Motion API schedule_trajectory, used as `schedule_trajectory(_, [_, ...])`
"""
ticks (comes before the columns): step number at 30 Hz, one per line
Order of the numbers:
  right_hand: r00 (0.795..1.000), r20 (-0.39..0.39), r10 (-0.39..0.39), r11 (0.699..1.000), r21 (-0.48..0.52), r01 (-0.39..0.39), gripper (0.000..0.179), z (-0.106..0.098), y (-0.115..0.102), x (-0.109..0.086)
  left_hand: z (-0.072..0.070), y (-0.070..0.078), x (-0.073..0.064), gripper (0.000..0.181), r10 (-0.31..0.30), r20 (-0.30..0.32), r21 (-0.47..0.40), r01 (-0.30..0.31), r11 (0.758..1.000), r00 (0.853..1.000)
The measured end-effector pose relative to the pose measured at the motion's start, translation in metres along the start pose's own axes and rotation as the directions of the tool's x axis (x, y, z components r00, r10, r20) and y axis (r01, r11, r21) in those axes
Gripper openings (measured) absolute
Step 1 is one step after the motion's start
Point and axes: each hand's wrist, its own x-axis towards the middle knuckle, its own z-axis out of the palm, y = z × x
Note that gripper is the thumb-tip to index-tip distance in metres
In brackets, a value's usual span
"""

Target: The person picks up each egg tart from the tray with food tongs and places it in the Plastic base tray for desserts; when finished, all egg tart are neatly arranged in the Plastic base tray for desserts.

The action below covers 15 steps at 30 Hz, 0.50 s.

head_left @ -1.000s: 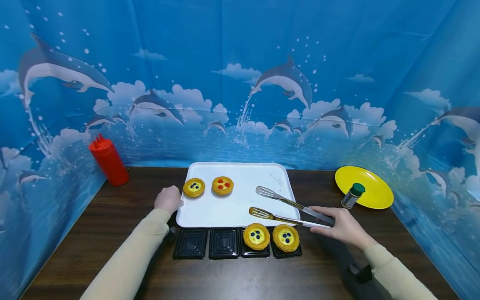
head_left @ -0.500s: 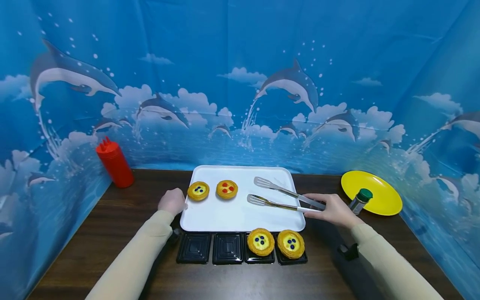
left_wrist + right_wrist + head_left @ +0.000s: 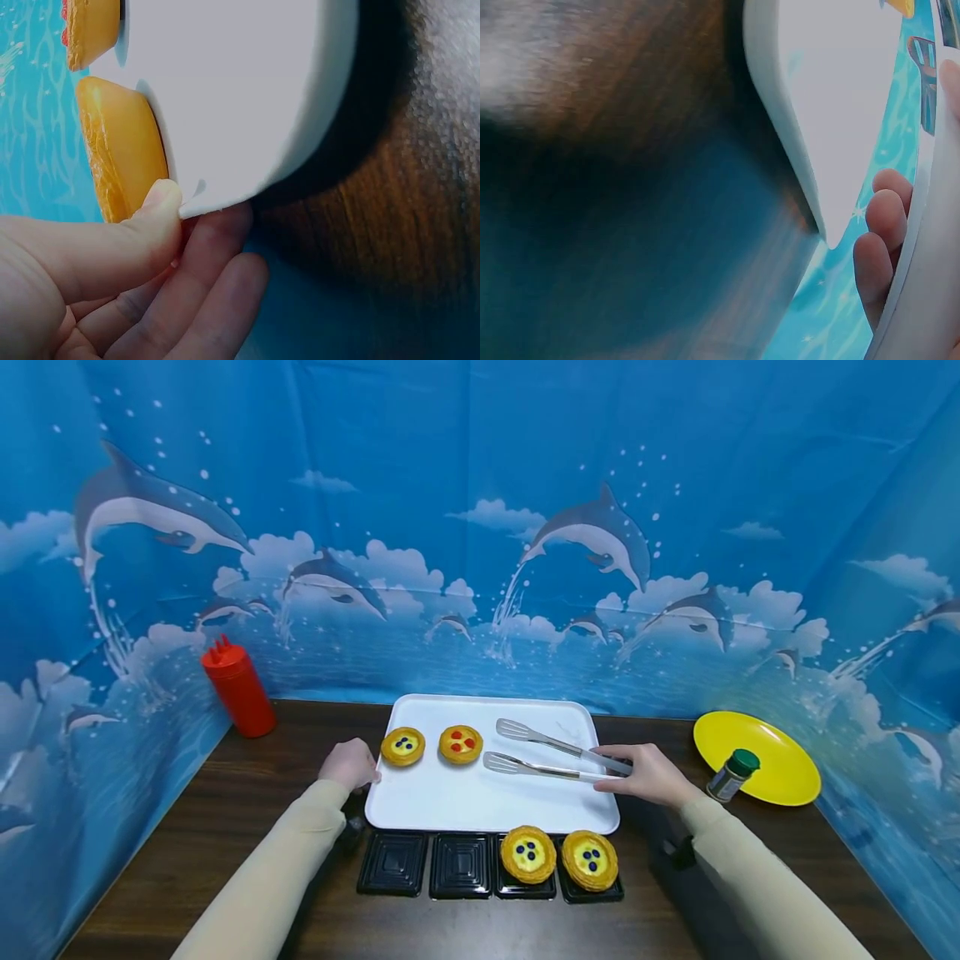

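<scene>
My left hand (image 3: 348,766) pinches the left rim of the white tray (image 3: 487,806), its thumb on top and fingers beneath in the left wrist view. Beside that thumb sits a blueberry-topped egg tart (image 3: 402,746); a red-topped tart (image 3: 461,744) lies to its right. My right hand (image 3: 648,774) grips metal tongs (image 3: 564,747) by their handles. The tongs' slotted ends are spread apart above the tray, right of the red-topped tart, with nothing between them. The right wrist view shows curled fingers (image 3: 885,217) against the tongs' handle (image 3: 930,247).
In front of the tray stands a row of black plastic cups; two hold blueberry tarts (image 3: 528,854), and the left two (image 3: 393,862) hold nothing. A red squeeze bottle (image 3: 240,689) stands at back left. A green-capped shaker (image 3: 733,777) is near a yellow plate (image 3: 795,768) on the right.
The right hand and tongs have moved left over the tray, toward the red-topped tart. The left hand keeps its hold on the tray rim. The head view has shifted slightly.
</scene>
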Motion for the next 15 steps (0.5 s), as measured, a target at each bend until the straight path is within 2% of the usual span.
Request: schedule_trajectory(15, [0.999, 0.03, -0.033, 0.999, -0.019, 0.033, 0.06, 0.011, -0.003, 0.025, 0.0, -0.001, -0.002, 0.011, 0.013, -0.012, 0.002, -0.013, 1.0, 1.0])
